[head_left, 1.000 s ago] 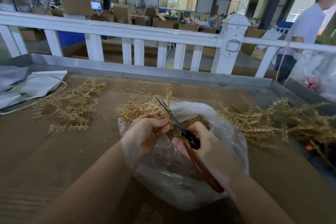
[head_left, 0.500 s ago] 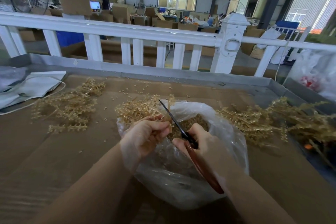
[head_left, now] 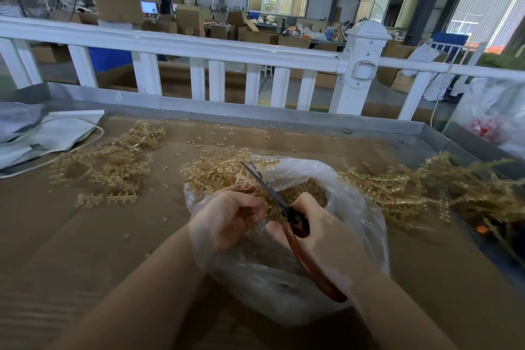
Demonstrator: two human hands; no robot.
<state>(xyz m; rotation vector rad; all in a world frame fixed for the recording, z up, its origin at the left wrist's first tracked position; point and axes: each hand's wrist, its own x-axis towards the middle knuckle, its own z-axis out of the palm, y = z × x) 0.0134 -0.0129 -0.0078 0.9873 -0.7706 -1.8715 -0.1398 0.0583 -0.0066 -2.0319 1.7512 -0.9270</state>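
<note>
left hand (head_left: 227,216) pinches sprig (head_left: 245,183) | right hand (head_left: 324,236) grips scissors (head_left: 297,221) | blade tip near bag (head_left: 363,207) far rim

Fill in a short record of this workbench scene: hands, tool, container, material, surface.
left hand: pinches a tan plastic sprig over the bag
right hand: grips the scissors, blades at the sprig
container: clear plastic bag, holding cut tan pieces
material: left pile and right pile of sprigs flank the bag
surface: cardboard-covered table
</note>
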